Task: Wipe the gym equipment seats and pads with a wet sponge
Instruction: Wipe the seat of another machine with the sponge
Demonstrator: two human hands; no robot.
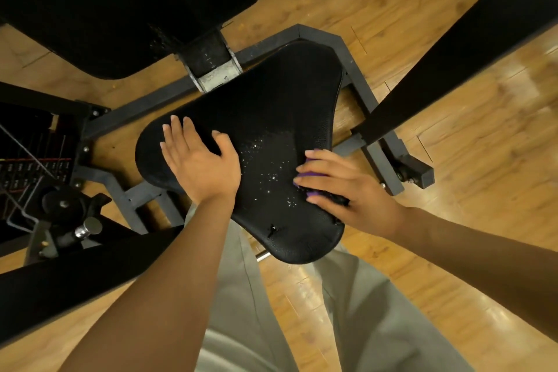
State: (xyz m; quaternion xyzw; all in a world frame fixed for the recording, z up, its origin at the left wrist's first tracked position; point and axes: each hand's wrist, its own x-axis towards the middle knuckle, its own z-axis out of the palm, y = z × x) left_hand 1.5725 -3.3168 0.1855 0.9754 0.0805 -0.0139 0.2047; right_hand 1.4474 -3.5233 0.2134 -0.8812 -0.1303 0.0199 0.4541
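Observation:
A black padded seat (271, 106) of a gym machine fills the middle of the head view, with shiny water droplets on its centre. My left hand (199, 157) lies flat on the seat's left lobe, fingers straight. My right hand (341, 187) presses a purple sponge (311, 174) against the seat's right edge; the sponge is mostly hidden under my fingers. A small tear shows near the seat's front end. A larger black back pad (120, 3) sits at the upper left.
Grey steel frame bars (359, 84) run under and around the seat. A black padded arm (453, 48) crosses at the right, another (75, 281) at the lower left. A weight stack with cables (33, 160) stands at left. Wooden floor (453, 220) lies all around.

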